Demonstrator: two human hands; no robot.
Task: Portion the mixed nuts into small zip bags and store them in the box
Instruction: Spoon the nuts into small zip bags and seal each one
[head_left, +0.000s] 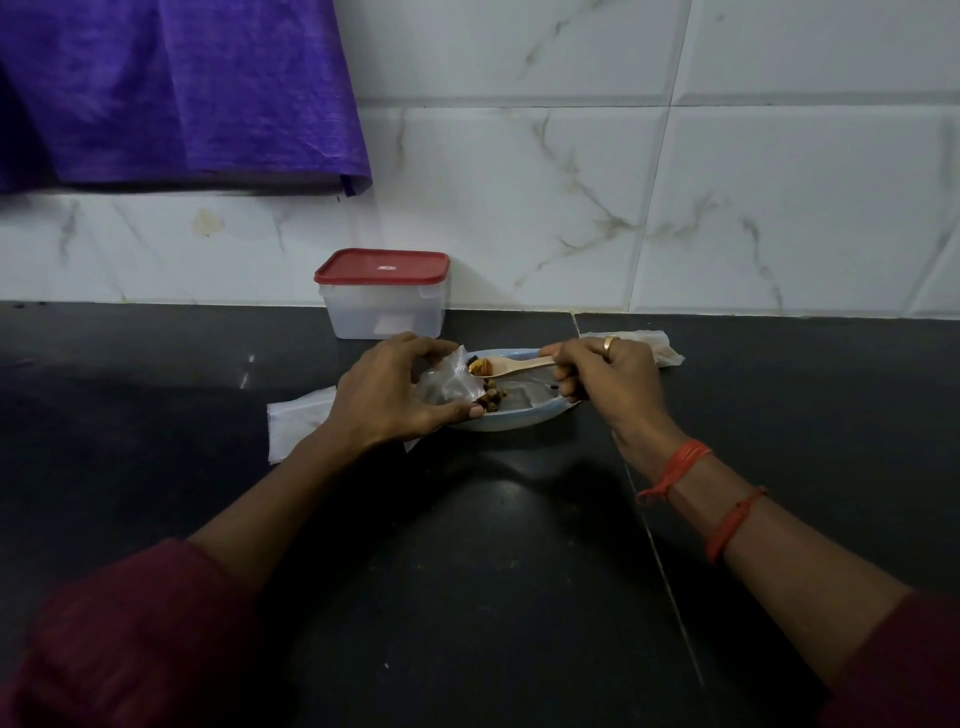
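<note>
The mixed nuts (491, 398) are lying in a small heap on the pale blue plate (519, 419), and a few are sitting on the wooden spoon (519, 365). The right hand (608, 374) is gripping the spoon handle, its tip at the mouth of the small zip bag (445, 380), which the left hand (387, 396) is pinching open over the plate. The box (382, 309), red lid (382, 266) on, is standing behind on the dark table (467, 571).

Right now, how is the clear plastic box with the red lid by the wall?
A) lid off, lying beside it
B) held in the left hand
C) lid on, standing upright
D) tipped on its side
C: the red lid sits closed on the clear plastic box, which stands upright by the wall.
</note>
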